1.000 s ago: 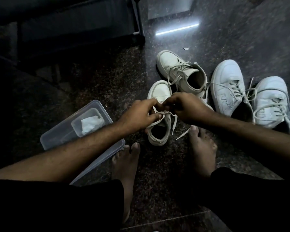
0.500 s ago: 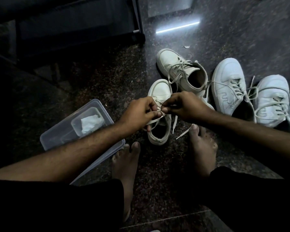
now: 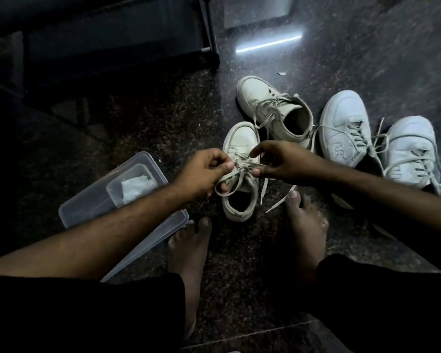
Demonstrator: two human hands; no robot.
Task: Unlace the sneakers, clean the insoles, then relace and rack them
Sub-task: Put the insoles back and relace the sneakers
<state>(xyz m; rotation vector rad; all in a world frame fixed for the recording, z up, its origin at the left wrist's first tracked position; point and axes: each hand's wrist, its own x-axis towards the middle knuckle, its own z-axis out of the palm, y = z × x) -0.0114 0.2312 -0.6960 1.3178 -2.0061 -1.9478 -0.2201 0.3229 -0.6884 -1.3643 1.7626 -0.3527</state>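
**Inspector:** Status?

**Assistant:** Cream canvas sneaker [image 3: 241,174] stands on the dark floor between the feet. Left hand [image 3: 201,171] and right hand [image 3: 283,161] each pinch its flat cream lace [image 3: 242,166] over the eyelets.

**Inspector:** Step?

**Assistant:** Lacing work, apparently; direction unclear. Next: feed or draw the lace evenly.

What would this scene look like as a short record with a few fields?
Setting: dark speckled floor, person seated, bare feet
Sneakers: four pale ones on the floor
In work: cream sneaker between the feet
Left hand: pinches the lace
Right hand: pinches the same lace from the other side
Other cream sneaker: laces loose
White pair: laced
Plastic box: holds a white cloth
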